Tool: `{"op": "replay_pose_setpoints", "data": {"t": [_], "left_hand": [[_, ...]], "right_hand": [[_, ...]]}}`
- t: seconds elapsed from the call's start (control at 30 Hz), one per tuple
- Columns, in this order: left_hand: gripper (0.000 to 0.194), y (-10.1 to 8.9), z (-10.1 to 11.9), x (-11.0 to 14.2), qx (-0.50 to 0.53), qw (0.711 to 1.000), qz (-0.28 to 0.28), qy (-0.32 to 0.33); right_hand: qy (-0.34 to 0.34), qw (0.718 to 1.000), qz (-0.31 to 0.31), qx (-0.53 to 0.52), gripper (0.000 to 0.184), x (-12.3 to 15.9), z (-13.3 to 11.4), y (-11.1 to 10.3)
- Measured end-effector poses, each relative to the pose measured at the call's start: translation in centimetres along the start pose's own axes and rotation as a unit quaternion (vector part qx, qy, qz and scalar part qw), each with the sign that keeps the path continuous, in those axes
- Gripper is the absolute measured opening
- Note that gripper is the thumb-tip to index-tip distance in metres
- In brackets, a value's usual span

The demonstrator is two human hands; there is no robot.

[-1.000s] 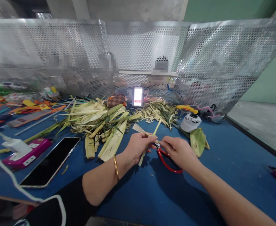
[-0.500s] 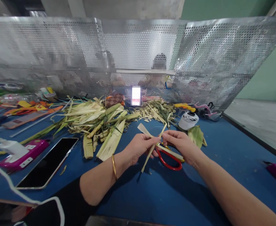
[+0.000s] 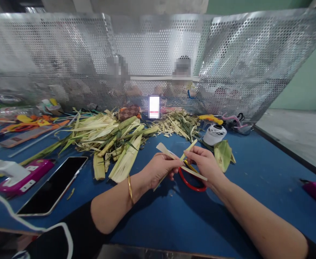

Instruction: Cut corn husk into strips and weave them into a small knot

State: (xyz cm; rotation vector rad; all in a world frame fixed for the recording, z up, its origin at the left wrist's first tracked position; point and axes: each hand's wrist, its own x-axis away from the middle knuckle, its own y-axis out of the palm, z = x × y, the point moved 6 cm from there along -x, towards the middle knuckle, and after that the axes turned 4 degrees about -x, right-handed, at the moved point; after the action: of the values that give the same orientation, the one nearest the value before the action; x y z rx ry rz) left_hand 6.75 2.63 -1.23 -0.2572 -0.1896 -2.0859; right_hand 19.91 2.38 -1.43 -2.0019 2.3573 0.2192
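Over the blue table, my left hand (image 3: 162, 168) pinches crossed pale strips of corn husk between thumb and fingers. One husk strip (image 3: 198, 174) runs from the upper left down to the right, under my right hand. My right hand (image 3: 202, 158) has thumb and fingertips closed on the other strip (image 3: 192, 144), whose upper end sticks up to the right. Below the hands lie scissors with a red handle loop (image 3: 192, 186), partly covered. A white thread spool (image 3: 214, 135) and a green husk piece (image 3: 223, 155) are just beyond my right hand.
A big heap of husks (image 3: 98, 133) lies left of centre, with shredded scraps (image 3: 176, 124) behind. Left are a phone (image 3: 54, 185) and a purple power strip (image 3: 25, 180) with a white cable (image 3: 14, 216). A perforated metal screen (image 3: 158, 43) stands at the back; people are behind it.
The upward strip now leans further right, and its lower end has swung left, mostly behind my left hand. My hands stay close together. The view has tilted slightly.
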Motion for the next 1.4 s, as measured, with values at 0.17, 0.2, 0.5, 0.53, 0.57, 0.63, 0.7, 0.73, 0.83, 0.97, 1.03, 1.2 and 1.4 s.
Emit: {"op": "replay_pose_setpoints", "data": {"t": [0.17,0.2,0.5,0.53,0.57,0.63,0.7,0.73,0.83,0.97,1.03,1.2,1.4], "left_hand": [[0.023,-0.3,-0.2,-0.1,-0.019,1.000,0.001,0.001],[0.023,-0.2,-0.3,-0.1,-0.029,1.000,-0.003,0.003],[0.033,1.7,-0.5,0.6,-0.169,0.982,-0.076,0.032],[0.031,1.8,-0.5,0.6,-0.164,0.982,-0.083,0.033],[0.028,1.8,-0.6,0.5,-0.156,0.983,-0.090,0.032],[0.022,1.7,-0.6,0.5,-0.142,0.984,-0.099,0.028],[0.020,1.6,-0.6,0.4,-0.139,0.985,-0.101,0.024],[0.019,1.5,-0.6,0.5,-0.139,0.985,-0.100,0.023],[0.018,1.5,-0.6,0.5,-0.129,0.987,-0.092,0.017],[0.031,0.7,-0.6,0.3,-0.049,0.998,-0.037,-0.006],[0.038,0.2,-0.7,0.1,0.007,1.000,-0.014,-0.018],[0.030,-0.4,-0.5,-0.3,0.126,0.992,-0.017,-0.012],[0.024,-1.5,-0.5,-0.8,0.172,0.984,0.025,0.026]], "right_hand": [[-0.084,0.970,0.026,0.228,0.041,0.3,-2.4,-0.9],[-0.131,0.944,0.051,0.298,0.043,0.6,-3.5,-1.1],[-0.154,0.938,-0.118,0.289,0.019,1.4,-3.5,1.6],[-0.128,0.950,-0.108,0.265,0.020,1.2,-3.0,1.5],[-0.110,0.960,-0.089,0.242,0.020,1.1,-2.7,1.2],[-0.090,0.974,-0.034,0.204,0.019,0.9,-2.3,0.6],[-0.075,0.981,0.014,0.178,0.021,0.9,-2.0,0.0],[-0.070,0.983,0.026,0.171,0.022,0.8,-1.9,-0.1],[-0.096,0.977,0.019,0.190,0.022,0.6,-2.3,-0.1],[-0.199,0.942,0.066,0.262,0.025,0.4,-4.6,-1.6],[-0.234,0.923,0.089,0.292,0.024,0.5,-5.7,-2.2],[-0.382,0.833,-0.096,0.388,0.018,2.7,-6.8,1.5],[-0.464,0.641,-0.243,0.561,0.024,5.0,-4.7,5.3]]}}
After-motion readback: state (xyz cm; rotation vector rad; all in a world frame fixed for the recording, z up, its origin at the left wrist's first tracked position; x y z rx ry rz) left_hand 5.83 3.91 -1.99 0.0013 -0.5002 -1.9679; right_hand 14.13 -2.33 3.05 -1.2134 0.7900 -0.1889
